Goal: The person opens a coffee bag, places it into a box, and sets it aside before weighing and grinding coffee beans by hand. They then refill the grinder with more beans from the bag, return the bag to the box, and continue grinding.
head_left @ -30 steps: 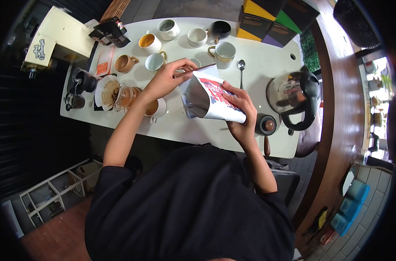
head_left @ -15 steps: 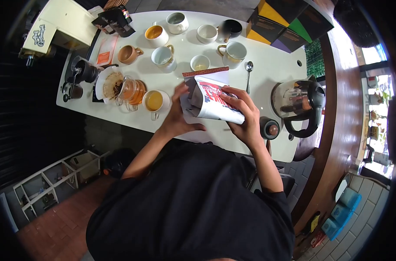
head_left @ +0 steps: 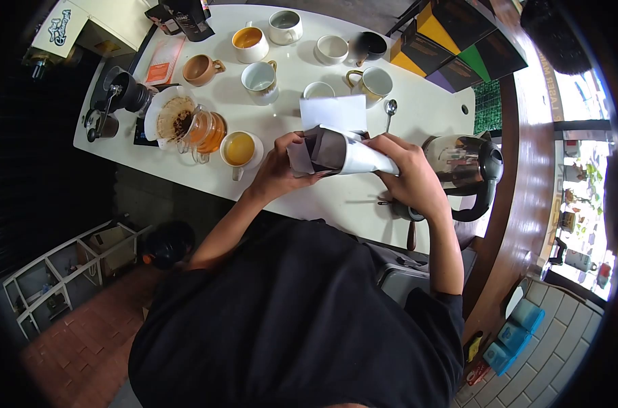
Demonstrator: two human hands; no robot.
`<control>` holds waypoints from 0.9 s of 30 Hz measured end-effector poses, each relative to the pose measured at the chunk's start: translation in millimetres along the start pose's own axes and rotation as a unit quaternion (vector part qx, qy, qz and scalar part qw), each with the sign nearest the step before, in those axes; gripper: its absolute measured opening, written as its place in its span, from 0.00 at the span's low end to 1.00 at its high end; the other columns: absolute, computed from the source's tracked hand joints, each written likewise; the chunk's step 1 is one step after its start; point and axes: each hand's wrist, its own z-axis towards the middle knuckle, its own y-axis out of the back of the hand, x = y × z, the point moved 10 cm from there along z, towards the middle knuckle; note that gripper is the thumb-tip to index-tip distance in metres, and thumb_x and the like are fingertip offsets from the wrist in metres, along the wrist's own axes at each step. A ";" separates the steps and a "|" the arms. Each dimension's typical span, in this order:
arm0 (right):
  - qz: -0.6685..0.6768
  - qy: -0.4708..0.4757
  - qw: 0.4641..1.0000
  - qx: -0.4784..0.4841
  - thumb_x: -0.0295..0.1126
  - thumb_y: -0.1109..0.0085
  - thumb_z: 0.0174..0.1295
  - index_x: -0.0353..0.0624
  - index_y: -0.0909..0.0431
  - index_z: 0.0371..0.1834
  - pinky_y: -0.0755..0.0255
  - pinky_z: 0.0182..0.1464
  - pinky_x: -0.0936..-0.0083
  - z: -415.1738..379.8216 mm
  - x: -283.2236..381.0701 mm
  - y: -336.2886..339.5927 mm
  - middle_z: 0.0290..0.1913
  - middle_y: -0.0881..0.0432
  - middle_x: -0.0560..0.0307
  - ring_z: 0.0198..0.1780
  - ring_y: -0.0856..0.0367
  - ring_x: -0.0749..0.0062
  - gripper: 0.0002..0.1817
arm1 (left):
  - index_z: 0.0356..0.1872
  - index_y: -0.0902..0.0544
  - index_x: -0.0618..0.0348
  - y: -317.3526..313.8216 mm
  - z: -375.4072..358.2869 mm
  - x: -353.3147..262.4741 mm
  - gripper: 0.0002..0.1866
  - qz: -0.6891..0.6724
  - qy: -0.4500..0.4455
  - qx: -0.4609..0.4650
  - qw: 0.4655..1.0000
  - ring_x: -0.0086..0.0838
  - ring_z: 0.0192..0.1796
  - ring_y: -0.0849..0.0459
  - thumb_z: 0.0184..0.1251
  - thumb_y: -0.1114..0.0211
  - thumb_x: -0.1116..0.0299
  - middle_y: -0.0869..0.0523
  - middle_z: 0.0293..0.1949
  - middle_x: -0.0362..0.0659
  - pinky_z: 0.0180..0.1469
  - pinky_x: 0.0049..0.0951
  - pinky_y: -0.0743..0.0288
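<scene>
At the center of the frame, the left hand and right hand, fingers curled closed, grip opposite sides of a gaping bag above the table (mugs crowd beyond). The bag is being held open; the next move calls for steady, even support.

Glare at right, apparent fisheye distortion

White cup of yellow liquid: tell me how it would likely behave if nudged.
The white cup would probably slide rather than roll, since it stands upright on a smooth-looking table. The yellow liquid could slosh. Its handle sticks out, so a push there might swivel it.
</scene>
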 end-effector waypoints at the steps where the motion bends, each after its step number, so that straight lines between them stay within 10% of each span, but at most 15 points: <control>1: -0.028 -0.006 1.000 0.009 0.14 0.39 0.45 0.40 0.22 0.53 0.24 0.51 0.61 3.3 5.2 -2.1 0.48 0.16 0.47 0.49 0.17 0.44 0.26 | 0.62 0.44 0.58 1.4 1.1 -4.2 0.49 0.008 -0.016 -0.011 1.000 0.50 0.48 0.13 0.47 0.14 0.60 0.27 0.62 0.55 0.49 0.40 0.17; 11: -0.035 0.038 0.996 0.079 0.15 0.36 0.47 0.40 0.21 0.54 0.22 0.53 0.60 20.8 16.8 0.3 0.48 0.14 0.45 0.49 0.15 0.44 0.26 | 0.69 0.37 0.49 29.5 32.3 -44.1 0.53 -0.016 0.052 -0.037 0.998 0.50 0.66 0.27 0.40 0.13 0.59 0.28 0.61 0.53 0.64 0.47 0.26; 27: 0.007 0.012 0.998 0.054 0.23 0.31 0.55 0.39 0.19 0.51 0.24 0.45 0.58 14.3 -10.0 1.4 0.40 0.15 0.38 0.43 0.17 0.40 0.19 | 0.60 0.28 0.53 4.2 25.8 -22.2 0.42 -0.102 0.095 0.055 0.989 0.46 0.64 0.23 0.39 0.15 0.64 0.27 0.61 0.47 0.61 0.40 0.23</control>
